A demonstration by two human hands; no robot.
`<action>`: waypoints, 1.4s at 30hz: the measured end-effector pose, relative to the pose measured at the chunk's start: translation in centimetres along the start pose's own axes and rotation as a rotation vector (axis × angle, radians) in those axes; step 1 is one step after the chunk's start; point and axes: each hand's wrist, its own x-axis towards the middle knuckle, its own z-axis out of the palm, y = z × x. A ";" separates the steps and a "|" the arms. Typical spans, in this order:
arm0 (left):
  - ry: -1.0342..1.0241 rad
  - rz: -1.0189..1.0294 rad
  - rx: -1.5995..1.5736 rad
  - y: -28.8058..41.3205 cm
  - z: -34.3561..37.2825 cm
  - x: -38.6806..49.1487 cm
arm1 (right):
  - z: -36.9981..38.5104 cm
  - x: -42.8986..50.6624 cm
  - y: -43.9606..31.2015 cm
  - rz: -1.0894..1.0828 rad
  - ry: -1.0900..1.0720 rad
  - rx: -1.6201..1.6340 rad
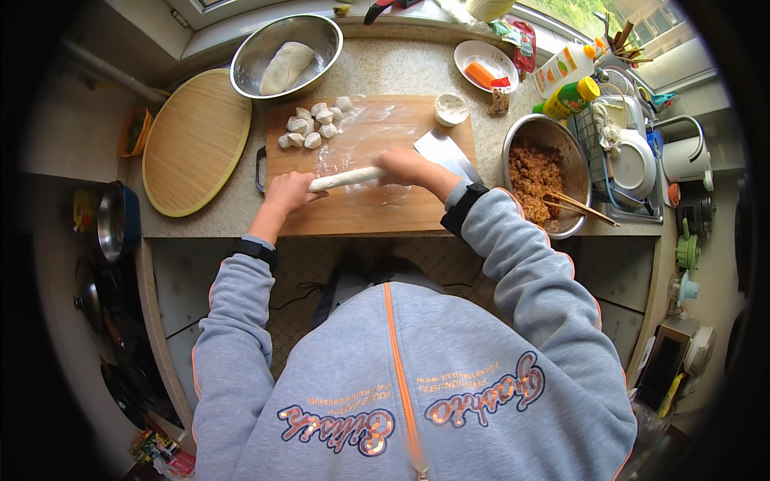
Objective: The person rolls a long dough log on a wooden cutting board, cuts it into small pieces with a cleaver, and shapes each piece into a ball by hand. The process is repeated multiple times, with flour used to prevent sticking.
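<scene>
A long rope of dough (348, 178) spans between my hands over the wooden cutting board (373, 216). My left hand (291, 191) grips its left end near the board's front left. At the other end, my right hand (402, 167) is closed around the rope, slightly blurred. Several small floured dough pieces (313, 140) lie at the board's back left. A cleaver (446, 153) rests just right of my right hand, its handle hidden under the wrist. Behind it stands a small bowl of flour (451, 109).
Left of the board lies a round slatted tray (198, 144). A steel bowl with a dough lump (287, 67) stands behind. To the right are a steel bowl of minced filling (537, 174) with chopsticks (580, 209), bottles (566, 99), and a dish rack (625, 210).
</scene>
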 end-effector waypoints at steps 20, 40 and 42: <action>0.398 0.006 0.044 2.5 7.4 -1.2 | 10.4 2.7 -8.6 0.324 0.644 -0.188; 0.274 0.054 -0.008 1.0 6.9 -6.3 | 9.7 -1.4 -9.4 0.344 0.476 -0.160; 0.357 0.008 -0.006 0.2 6.2 -2.5 | 7.7 1.7 -7.1 0.371 0.517 -0.154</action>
